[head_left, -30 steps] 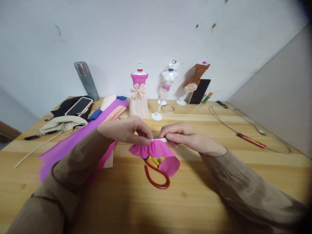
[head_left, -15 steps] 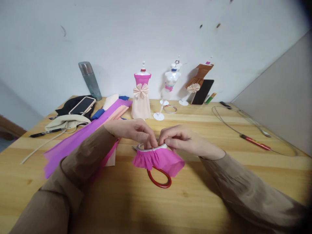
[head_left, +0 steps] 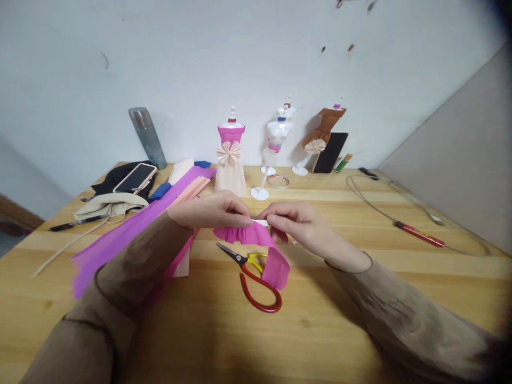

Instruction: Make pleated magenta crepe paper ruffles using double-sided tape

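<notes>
Between my hands hangs a strip of pink crepe paper (head_left: pixel 277 266), gathered into ruffles on the left and smooth on the right, with a white tape edge (head_left: pixel 262 222) along its top. My left hand (head_left: pixel 224 210) pinches the ruffled part at the top edge. The tape just to the right is pinched by my right hand (head_left: pixel 294 220). Below, a pair of scissors (head_left: pixel 260 300) with red and yellow handles lies on the table, its blades pointing up-left. The loose right end of the strip hangs over part of the yellow handle.
Small dress forms stand at the back: one in a pink and cream dress (head_left: pixel 231 176), a bare white one (head_left: pixel 279 130), one in brown (head_left: pixel 328 122). A tape roll (head_left: pixel 277 182) lies near them. Purple paper (head_left: pixel 120 234), a phone (head_left: pixel 135 177) and a bottle (head_left: pixel 148 138) are left; a red-handled tool (head_left: pixel 418 233) right.
My hands have raised the pink strip off the scissors, so the blades and yellow handle now show. The loose right end now hangs downward.
</notes>
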A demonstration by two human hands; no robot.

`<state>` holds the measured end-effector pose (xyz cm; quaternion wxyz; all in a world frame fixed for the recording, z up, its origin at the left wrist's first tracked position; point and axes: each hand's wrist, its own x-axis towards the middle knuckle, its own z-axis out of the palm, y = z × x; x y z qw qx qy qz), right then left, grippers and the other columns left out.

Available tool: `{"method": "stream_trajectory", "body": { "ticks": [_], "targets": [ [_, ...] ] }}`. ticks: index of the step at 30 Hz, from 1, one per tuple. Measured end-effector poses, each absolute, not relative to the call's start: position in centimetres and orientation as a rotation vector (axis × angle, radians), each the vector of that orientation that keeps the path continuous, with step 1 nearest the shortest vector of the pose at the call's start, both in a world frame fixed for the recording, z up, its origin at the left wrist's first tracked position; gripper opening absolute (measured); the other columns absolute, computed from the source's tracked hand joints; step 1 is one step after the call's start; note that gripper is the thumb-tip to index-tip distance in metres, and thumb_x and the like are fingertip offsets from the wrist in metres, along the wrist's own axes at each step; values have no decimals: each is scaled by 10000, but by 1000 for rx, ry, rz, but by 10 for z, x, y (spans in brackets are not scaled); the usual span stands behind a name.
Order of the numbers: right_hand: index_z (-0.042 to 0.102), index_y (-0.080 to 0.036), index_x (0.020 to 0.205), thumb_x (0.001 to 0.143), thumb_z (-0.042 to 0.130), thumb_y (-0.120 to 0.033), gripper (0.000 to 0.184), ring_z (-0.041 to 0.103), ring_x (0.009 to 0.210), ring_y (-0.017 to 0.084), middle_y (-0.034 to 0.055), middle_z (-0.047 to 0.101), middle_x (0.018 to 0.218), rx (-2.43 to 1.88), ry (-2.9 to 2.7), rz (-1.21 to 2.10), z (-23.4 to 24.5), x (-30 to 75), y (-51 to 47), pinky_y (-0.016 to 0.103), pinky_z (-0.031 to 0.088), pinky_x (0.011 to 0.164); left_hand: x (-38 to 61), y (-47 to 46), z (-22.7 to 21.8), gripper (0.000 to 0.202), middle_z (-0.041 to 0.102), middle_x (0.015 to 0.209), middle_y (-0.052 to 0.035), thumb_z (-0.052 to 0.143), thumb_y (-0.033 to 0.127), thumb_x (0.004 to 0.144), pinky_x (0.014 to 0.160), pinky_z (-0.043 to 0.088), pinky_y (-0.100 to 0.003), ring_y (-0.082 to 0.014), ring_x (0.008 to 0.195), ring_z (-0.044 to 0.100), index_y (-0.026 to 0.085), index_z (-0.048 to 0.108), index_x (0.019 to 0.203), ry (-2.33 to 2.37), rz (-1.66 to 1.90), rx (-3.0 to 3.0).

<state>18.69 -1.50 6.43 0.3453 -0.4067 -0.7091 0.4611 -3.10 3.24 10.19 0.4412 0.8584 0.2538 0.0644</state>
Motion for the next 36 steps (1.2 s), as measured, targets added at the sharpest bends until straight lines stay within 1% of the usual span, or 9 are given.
{"method": "stream_trajectory", "body": {
  "ticks": [4, 8, 12, 17, 20, 22, 24, 28, 36],
  "targets": [
    [672, -117, 1047, 887, 504, -501, 449, 627, 579, 145, 66, 689, 703, -1023, -1813, 1245, 65, 191, -15, 267, 509, 546, -34, 30, 106, 361, 441, 576, 31, 517, 387, 875, 489, 284, -202, -69, 535, 381, 118, 560, 639, 698, 229, 2250],
    [637, -160, 1181, 918, 479, -434, 412, 641, 592, 142, 121, 705, 1001, -1060, -1977, 882, 71, 191, -20, 312, 541, 591, -32, 24, 106, 329, 514, 577, 17, 513, 333, 882, 519, 309, -207, -74, 544, 416, 122, 599, 644, 692, 338, 2499],
    [545, -154, 1296, 912, 485, -445, 486, 667, 634, 199, 101, 705, 853, -1284, -1860, 513, 74, 196, -16, 361, 543, 622, -32, 18, 110, 323, 470, 532, 35, 485, 254, 897, 535, 285, -230, -74, 521, 373, 138, 545, 602, 716, 488, 2776],
    [688, -148, 892, 884, 501, -549, 443, 677, 845, 221, 111, 704, 913, -1011, -1714, 1157, 71, 197, -8, 388, 531, 837, -35, 12, 118, 362, 540, 619, 4, 473, 318, 928, 595, 331, -234, -99, 601, 452, 147, 567, 623, 666, 589, 2823],
    [698, -157, 894, 846, 530, -592, 469, 653, 929, 236, 105, 709, 937, -727, -1627, 1532, 69, 190, -12, 415, 470, 947, -34, 9, 121, 360, 534, 630, -6, 460, 302, 935, 594, 326, -241, -109, 608, 441, 146, 566, 629, 635, 587, 2830],
    [699, -155, 879, 798, 598, -586, 449, 648, 891, 233, 96, 705, 906, -695, -1556, 1609, 69, 186, -16, 394, 484, 895, -33, 7, 122, 353, 529, 634, -9, 458, 299, 936, 594, 319, -243, -113, 617, 437, 145, 558, 635, 617, 585, 2840],
    [692, -152, 820, 756, 674, -536, 389, 628, 737, 187, 64, 685, 794, -752, -1487, 1629, 70, 184, -21, 324, 505, 730, -33, 6, 122, 340, 523, 634, -8, 463, 299, 935, 603, 318, -245, -116, 621, 438, 144, 554, 646, 609, 601, 2849],
    [622, -150, 686, 711, 764, -423, 309, 446, 469, 67, -21, 564, 581, -886, -1399, 1544, 77, 182, -33, 198, 347, 451, -32, 6, 119, 382, 473, 593, 8, 454, 340, 945, 596, 305, -250, -112, 588, 407, 150, 505, 618, 590, 686, 2867],
    [639, -158, 705, 709, 744, -421, 283, 477, 490, 88, 5, 605, 600, -1058, -1589, 1133, 87, 175, -47, 212, 370, 428, -31, 3, 117, 506, 456, 582, 0, 366, 477, 964, 580, 311, -254, -122, 587, 394, 149, 511, 606, 573, 828, 2919]
  ]
}}
